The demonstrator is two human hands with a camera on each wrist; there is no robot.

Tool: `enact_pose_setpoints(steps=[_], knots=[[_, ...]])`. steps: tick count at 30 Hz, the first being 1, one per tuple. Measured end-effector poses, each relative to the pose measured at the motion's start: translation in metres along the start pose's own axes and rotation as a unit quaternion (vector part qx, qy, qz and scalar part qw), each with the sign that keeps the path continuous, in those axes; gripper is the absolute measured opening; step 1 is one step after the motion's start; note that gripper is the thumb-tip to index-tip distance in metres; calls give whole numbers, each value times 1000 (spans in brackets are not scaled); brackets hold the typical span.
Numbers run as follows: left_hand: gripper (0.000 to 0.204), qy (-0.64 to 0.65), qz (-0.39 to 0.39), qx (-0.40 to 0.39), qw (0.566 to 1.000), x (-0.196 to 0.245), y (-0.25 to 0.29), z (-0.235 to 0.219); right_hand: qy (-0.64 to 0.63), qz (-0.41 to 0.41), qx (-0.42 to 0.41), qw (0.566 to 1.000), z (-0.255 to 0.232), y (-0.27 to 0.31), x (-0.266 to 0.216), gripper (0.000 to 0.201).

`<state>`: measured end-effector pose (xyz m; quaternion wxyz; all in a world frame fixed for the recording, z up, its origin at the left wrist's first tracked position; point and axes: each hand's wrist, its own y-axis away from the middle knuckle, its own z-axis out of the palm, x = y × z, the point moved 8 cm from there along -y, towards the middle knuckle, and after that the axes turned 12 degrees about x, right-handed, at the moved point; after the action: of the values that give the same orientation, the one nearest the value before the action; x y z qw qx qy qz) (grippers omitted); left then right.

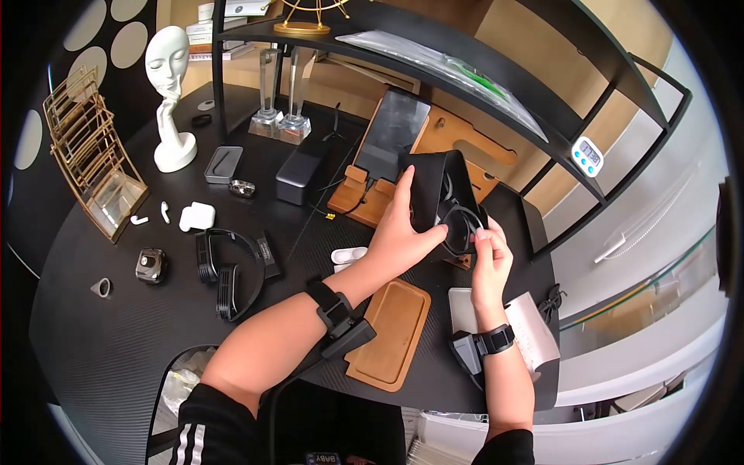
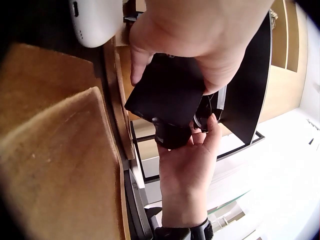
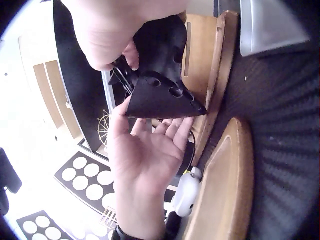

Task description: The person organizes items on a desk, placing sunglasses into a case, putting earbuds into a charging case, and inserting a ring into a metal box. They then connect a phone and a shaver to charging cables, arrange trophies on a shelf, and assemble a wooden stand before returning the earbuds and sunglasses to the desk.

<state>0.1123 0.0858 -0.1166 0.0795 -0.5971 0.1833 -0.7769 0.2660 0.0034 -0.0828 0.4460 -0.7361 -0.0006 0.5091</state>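
Note:
A black, folded-panel glasses case (image 1: 430,186) is held up over the back right of the desk, its opening facing me. My left hand (image 1: 395,236) grips it from the left, thumb at the opening and fingers along the outer panel. Dark-framed glasses (image 1: 463,208) show inside the opening. With thumb and fingertips, my right hand (image 1: 491,267) pinches the glasses at the case's right edge. From the left wrist, the case (image 2: 170,90) hides most of the glasses. In the right wrist view, the case's holed edge (image 3: 175,92) sits above my left palm (image 3: 147,160).
Behind the case stands a wooden dock (image 1: 356,194) with a dark phone (image 1: 394,132). A wooden tray (image 1: 391,333), a white earbud case (image 1: 349,254) and a black neck fan (image 1: 225,271) lie nearer. The black shelf (image 1: 434,66) overhangs the back, with a timer (image 1: 587,156) on it.

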Motion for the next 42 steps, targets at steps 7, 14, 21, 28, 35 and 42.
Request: enact_pose_setpoints(steps=[7,14,21,28,35,42], knots=[[94,72,-118,38,990,5,-1,-9,-61,29,137,988,-22,-6,2,28],[97,52,-123,17,991,11,2,-5,-121,101,200,967,-34,-2,11,31],[102,40,-100,18,994,9,0,-6,-254,253,293,887,-47,1,47,30],[95,134,-110,66,983,7,-6,-10,-323,337,287,836,-48,8,72,28],[75,128,-160,84,975,8,-2,-13,-310,355,282,836,-41,14,71,29],[86,81,116,43,989,49,11,-6,-320,374,205,846,-35,14,94,28]])
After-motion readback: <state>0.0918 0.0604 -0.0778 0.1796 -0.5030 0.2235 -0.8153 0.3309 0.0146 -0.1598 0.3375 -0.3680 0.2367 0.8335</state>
